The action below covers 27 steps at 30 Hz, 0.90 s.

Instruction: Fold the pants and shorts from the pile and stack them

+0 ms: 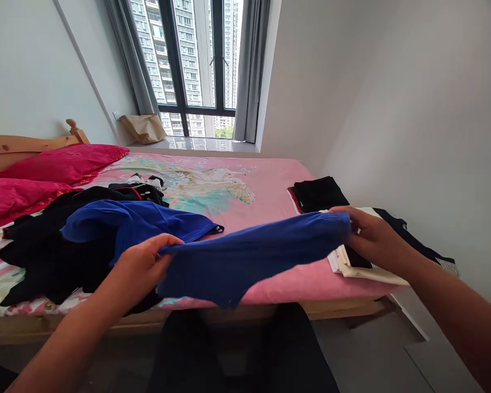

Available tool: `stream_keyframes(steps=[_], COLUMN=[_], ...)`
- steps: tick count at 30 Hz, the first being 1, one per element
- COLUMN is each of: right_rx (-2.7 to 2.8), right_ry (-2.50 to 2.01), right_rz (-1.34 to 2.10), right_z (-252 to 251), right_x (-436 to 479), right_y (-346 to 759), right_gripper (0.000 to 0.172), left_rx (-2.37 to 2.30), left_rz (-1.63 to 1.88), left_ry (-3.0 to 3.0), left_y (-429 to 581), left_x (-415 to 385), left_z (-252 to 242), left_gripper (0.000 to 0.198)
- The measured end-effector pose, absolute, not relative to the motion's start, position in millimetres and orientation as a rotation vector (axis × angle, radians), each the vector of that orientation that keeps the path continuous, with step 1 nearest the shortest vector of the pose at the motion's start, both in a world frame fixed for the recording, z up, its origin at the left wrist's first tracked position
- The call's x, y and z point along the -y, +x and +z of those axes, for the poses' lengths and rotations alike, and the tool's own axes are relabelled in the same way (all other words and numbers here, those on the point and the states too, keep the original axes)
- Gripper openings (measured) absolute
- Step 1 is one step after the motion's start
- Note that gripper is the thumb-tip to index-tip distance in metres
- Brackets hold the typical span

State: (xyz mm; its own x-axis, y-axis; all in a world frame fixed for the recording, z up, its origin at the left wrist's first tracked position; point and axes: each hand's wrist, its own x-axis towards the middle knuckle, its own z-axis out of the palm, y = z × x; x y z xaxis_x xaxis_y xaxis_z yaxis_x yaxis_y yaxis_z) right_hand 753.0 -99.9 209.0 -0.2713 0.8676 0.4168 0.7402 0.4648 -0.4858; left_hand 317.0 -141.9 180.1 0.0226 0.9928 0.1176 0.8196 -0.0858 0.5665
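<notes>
A blue garment (245,256) is stretched between my two hands above the near edge of the bed. Its long tapering part could be a sleeve or a leg; I cannot tell which. My left hand (145,265) pinches the upper edge near the middle of the garment. At the cuffed right end, my right hand (368,237) grips the cloth, some of its fingers hidden behind it. More blue cloth lies bunched on the bed beyond my left hand, partly over a heap of black clothes (57,262).
The bed (270,180) has a pink bird-patterned sheet. Folded black clothes (321,194) and black-and-white ones (413,237) lie at its right end. Red pillows (65,164) rest by the wooden headboard (28,144). A paper bag (143,128) stands on the windowsill. My knees are near the bed frame.
</notes>
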Motion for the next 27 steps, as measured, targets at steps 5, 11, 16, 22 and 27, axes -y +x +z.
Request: stream_keyframes(steps=[5, 11, 16, 22, 27], right_rx=[1.944, 2.144, 1.943, 1.394, 1.347], right_ry=[-1.029, -1.121, -1.286, -1.733, -1.918], right_rz=[0.069, 0.192, 0.357, 0.752, 0.791], right_z=[163.1, -11.7, -82.8, -71.2, -68.0], right_x=[57.4, 54.6, 83.3, 70.7, 36.0], right_y=[753.0, 770.6, 775.4, 773.3, 769.7], right_gripper=[0.029, 0.037, 0.046, 0.044, 0.058], left_rx=[-2.205, -2.036, -2.023, -1.899, -1.819], left_rz=[0.951, 0.647, 0.764, 0.889, 0.866], left_ry=[2.227, 2.424, 2.311, 2.348, 2.488], left_y=[331.6, 344.3, 339.3, 337.3, 363.7], left_x=[136.8, 143.2, 159.1, 154.2, 142.6], left_z=[181.8, 1.1, -75.2, -54.0, -46.7], left_gripper=[0.025, 0.022, 0.031, 0.025, 0.027])
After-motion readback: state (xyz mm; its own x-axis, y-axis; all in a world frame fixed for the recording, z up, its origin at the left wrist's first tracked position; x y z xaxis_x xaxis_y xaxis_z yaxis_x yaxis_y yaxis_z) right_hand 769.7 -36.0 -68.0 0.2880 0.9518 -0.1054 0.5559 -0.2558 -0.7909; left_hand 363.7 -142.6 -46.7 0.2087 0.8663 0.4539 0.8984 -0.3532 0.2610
